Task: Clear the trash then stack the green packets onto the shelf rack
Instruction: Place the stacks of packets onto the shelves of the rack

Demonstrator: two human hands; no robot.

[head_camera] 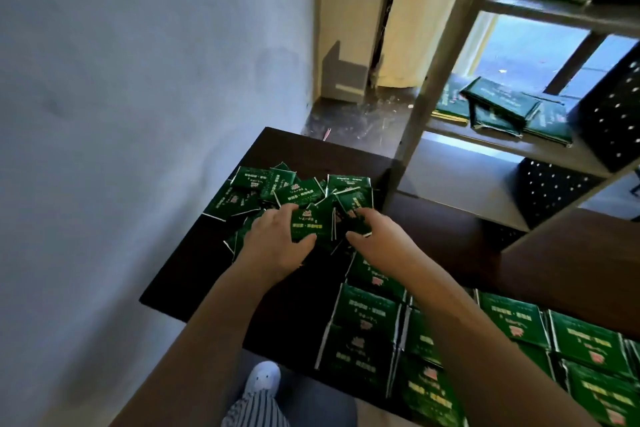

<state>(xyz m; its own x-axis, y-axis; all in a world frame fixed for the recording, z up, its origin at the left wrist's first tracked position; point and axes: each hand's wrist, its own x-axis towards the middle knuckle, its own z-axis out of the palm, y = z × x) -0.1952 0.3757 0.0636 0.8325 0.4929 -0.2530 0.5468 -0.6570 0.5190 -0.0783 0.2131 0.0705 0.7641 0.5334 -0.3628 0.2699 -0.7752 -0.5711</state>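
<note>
Both grips curled: left hand (273,246), right hand (381,236) hold green packets (308,222).

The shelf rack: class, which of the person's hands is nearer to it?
Right. The right hand grips green packets on the heap's side toward the shelf rack. The left hand holds a packet farther left, away from the rack.

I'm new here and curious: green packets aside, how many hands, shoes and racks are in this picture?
Hands: 2, left hand and right hand
Shoe: 1
Rack: 1
Total: 4
Packets overlap too much to count.
</note>
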